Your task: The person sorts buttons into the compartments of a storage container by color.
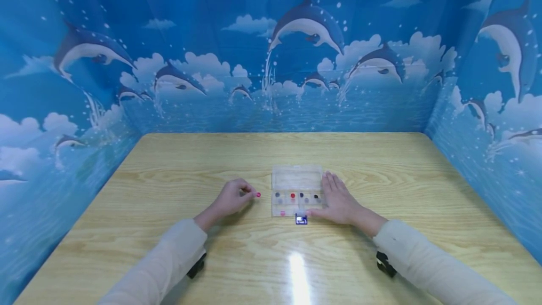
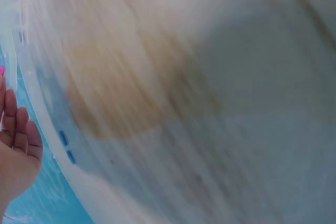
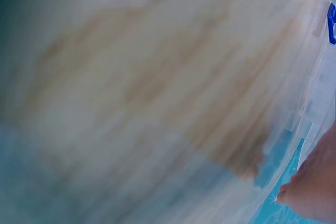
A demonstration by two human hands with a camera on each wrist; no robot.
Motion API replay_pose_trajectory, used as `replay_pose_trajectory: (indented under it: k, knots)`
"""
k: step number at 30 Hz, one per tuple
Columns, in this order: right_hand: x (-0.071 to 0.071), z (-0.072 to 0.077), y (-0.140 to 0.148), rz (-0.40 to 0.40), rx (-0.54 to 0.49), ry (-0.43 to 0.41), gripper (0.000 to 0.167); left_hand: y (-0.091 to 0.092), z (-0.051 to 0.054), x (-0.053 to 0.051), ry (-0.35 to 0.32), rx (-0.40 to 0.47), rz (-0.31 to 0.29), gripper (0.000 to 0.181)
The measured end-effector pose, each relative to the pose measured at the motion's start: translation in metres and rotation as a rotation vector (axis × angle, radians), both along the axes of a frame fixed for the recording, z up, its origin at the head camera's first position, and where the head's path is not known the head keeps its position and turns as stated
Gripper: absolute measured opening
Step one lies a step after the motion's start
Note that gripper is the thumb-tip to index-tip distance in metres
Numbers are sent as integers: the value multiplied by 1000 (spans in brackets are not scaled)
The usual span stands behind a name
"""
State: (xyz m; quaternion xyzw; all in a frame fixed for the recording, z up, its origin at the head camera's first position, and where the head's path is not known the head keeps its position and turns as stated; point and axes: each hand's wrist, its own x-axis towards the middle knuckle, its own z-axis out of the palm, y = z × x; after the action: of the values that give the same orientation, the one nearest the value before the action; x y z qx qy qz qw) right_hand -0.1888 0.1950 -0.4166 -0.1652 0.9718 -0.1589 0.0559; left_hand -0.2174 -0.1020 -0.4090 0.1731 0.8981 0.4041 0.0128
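A clear plastic compartment box (image 1: 286, 207) lies on the table with its lid (image 1: 297, 176) laid back. Small round pieces sit in its compartments: a red piece (image 1: 292, 196), a pink piece (image 1: 282, 213), and several dark or grey ones. My left hand (image 1: 230, 196), just left of the box, pinches a small pinkish-red round piece (image 1: 258, 195) between thumb and forefinger. That piece (image 2: 2, 70) barely shows at the edge of the left wrist view. My right hand (image 1: 340, 204) rests along the box's right side, fingers straight, thumb at the front corner. Its palm hides part of that side.
A blue-edged clasp or tag (image 1: 301, 219) sits at the box's front edge. Wood-grain table top (image 1: 190, 164) surrounds the box. Behind and on both sides hangs a blue dolphin-print curtain (image 1: 237, 13). Light glares off the table (image 1: 381, 154) near the front.
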Motion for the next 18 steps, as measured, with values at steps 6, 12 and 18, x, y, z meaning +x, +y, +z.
replay_pose_trajectory:
  k: [6,12,18]
  knots:
    - [0,0,0,-1,-5,3,110,5,-1,1,16,33,-11,5]
    - [-1,0,0,-1,-6,0,110,10,-1,1,4,39,-43,6]
    - [-1,-1,0,-2,-4,-1,111,18,2,5,12,51,-80,6]
